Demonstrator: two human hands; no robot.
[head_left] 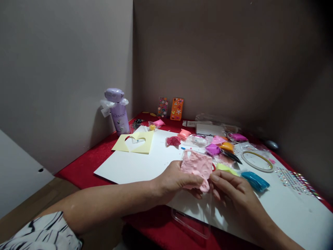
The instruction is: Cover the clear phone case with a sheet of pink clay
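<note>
My left hand (173,182) grips a clear phone case (191,224), its thumb lying across the front. Pink soft clay (196,163), spread unevenly, covers the upper part of the case, while the lower part is bare and see-through. A loose flap of clay hangs near the left thumb. At the right edge of the clay, my right hand (229,189) has its thumb and forefinger pinched together. The other right fingers curl behind the edge, partly hidden.
White board (156,163) lies on a red cloth (85,166). Clay packets, including a teal packet (255,181), scissors (231,156), a tape ring (257,161) and gem stickers (293,180) lie rightward. Leftward are a heart-cut yellow paper (145,142) and purple bottle (120,118). Decorated cases (177,109) stand behind.
</note>
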